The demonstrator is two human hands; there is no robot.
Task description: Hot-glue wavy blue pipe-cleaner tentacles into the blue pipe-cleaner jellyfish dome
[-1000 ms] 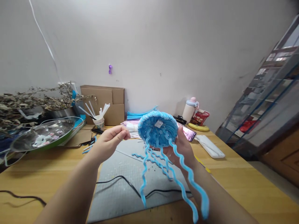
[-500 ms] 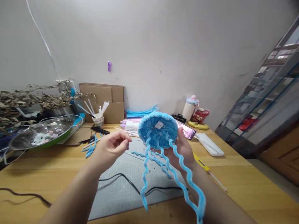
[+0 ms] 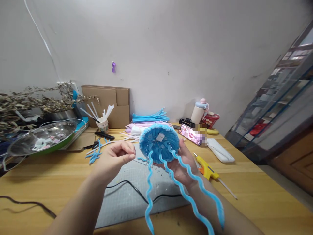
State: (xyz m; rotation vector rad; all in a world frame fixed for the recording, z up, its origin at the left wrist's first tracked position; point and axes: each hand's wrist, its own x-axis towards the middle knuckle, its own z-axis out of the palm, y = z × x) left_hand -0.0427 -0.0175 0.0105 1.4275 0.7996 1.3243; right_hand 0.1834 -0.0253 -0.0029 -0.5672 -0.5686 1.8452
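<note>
My right hand (image 3: 184, 169) supports a blue pipe-cleaner jellyfish (image 3: 168, 133) from behind, its hollow underside turned toward me. A small white piece sits near the middle of that underside. Three wavy blue tentacles hang from it, the right ones passing in front of my right hand and forearm. Just left of the jellyfish, apart from it, is my left hand (image 3: 117, 158), thumb and fingers pinched together; anything between the fingertips is too small to make out. Below lies a grey cutting mat (image 3: 132, 202), with a loose wavy blue piece (image 3: 141, 159) partly hidden behind the jellyfish.
A yellow glue gun (image 3: 207, 168) lies right of my right hand, near a phone (image 3: 189, 134) and a white packet (image 3: 220, 150). Blue pipe cleaners (image 3: 149, 116) are stacked behind. A black cable (image 3: 137, 189) crosses the mat. To the left stands a metal pan (image 3: 17, 145).
The jellyfish and my right hand have shifted slightly left and down, and more of the glue gun and phone shows. My left hand stays pinched, nearly in place.
</note>
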